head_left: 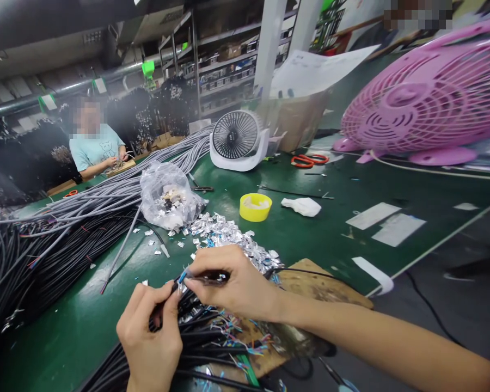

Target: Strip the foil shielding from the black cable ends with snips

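Observation:
My left hand (151, 326) is closed, thumb and fingertips pinching a black cable (175, 286) close to its stripped end. Thin blue wires (182, 276) stick out of that end, and my right hand (232, 280) pinches them between thumb and forefinger. Something dark shows inside the curl of my right fingers; its kind I cannot make out. Below both hands lies a bundle of black cables (204, 340) with coloured wire ends fanned out. Just beyond my right hand is a heap of silver foil scraps (228, 237).
Grey cables (118, 188) run along the left. A plastic bag (167, 196), yellow tape roll (255, 207), white fan (237, 140), red-handled scissors (309, 160) and pink fan (424, 98) stand or lie across the green table (310, 239). A co-worker (96, 144) sits at the far left.

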Demonstrator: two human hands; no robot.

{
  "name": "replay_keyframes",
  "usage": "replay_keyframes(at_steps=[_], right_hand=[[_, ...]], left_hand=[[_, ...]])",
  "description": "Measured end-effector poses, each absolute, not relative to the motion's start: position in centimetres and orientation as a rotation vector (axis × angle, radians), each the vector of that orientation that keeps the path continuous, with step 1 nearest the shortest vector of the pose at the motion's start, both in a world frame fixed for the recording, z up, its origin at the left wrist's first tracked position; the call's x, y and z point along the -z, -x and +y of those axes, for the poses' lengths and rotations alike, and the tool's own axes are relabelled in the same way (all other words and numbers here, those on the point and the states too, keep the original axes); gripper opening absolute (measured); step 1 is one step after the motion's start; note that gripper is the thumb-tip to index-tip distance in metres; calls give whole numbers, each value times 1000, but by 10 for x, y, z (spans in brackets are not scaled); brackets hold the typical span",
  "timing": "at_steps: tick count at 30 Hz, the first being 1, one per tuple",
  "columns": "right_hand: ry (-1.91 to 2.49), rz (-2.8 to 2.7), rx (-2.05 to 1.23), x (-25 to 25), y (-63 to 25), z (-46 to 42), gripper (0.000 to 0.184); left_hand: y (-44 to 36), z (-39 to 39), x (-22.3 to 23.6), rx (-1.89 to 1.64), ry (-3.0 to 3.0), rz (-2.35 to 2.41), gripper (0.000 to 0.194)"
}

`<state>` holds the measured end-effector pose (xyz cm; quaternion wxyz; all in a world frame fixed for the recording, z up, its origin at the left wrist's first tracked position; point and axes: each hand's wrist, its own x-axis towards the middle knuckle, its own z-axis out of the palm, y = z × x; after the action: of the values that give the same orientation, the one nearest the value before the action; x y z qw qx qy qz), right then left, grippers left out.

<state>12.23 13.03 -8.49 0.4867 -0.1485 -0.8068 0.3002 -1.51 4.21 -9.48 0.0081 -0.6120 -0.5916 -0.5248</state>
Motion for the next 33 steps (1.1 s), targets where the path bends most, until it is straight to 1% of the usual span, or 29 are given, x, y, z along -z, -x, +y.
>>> replay_keyframes(at_steps=[4,7,12,15,18,20,22,24,26,28,30,33], right_hand=[[545,-1945,-1088,81,-122,131,17],[569,-1921,-1200,79,-122,132,20],[582,-1975,-1046,81,-122,135,20],[530,-1993,-801,85,-122,134,15],[381,-1986,-524,90,-123,130,14],[316,-1967,-520,89,-124,128,12],[336,-1951,-712,86,-125,127,8],[399,-1942,-1040,80,-125,129,7],[463,-1917,-1410,76,-124,132,13],[513,-1843,-1706,74,-123,133,15],[559,-1746,-1857,75,-121,134,16],[494,-1716,-1841,76,-119,133,25]], left_hand=[[14,41,103,1584,1900,-1812,15],[13,40,108,1546,1901,-1827,19],[15,40,105,1550,1976,-1885,19],[17,43,99,1601,2064,-1943,18],[20,47,98,1661,2186,-2028,17],[23,48,99,1693,2261,-2070,18],[25,49,100,1722,2303,-2058,20],[26,48,99,1739,2304,-1989,24],[25,46,97,1730,2270,-1876,25],[23,44,95,1694,2195,-1735,20],[21,42,95,1639,2100,-1586,14],[21,41,99,1539,1958,-1381,21]])
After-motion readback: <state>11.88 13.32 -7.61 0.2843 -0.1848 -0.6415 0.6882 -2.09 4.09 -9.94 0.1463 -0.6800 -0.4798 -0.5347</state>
